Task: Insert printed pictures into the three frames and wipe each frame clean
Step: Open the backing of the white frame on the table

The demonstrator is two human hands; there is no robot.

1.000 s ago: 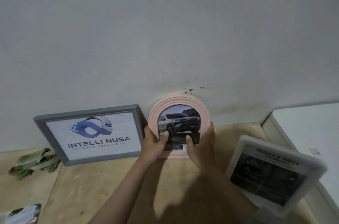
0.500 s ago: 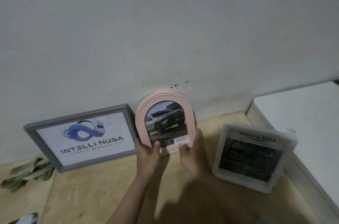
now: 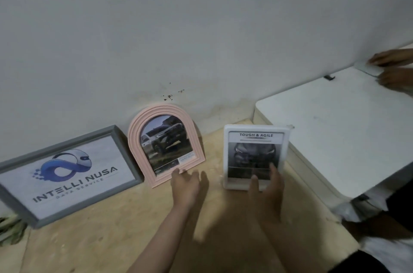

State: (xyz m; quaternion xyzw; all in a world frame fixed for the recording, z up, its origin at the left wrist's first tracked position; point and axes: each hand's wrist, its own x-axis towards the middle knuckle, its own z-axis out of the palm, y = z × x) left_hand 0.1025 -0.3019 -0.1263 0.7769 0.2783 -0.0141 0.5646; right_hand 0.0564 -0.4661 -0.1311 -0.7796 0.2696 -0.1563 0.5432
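Listing what my head view holds, item by item.

Left hand: forearm runs up from the lower middle; fingers straight and relaxed, gripping nothing, their tips at the bottom edge of the pink arched frame. I cannot tell whether they touch it or sit just beside it.

Right hand: forearm rises from the bottom right of centre; fingers extended upward across the lower front of the white frame, thumb lying over its bottom border. Flat contact, not a curled grasp, as far as I can see.

Pink arched frame: upright, tilted slightly left, leaning back on the wall, holding a printed picture of a vehicle on rough ground.

White frame: upright on the wooden surface, right of the pink one and apart from it, print headed "TOUGH & AGILE" over a dark car front.

Grey frame: far left, landscape, leaning on the wall, print reading "INTELLI NUSA DATA SERVICE"; its right edge is just beside the pink frame.

Green cloth: crumpled at the left edge, partly cut off.

White table: right side, near the white frame.

Another person's hands: top right corner, blurred, on the table.
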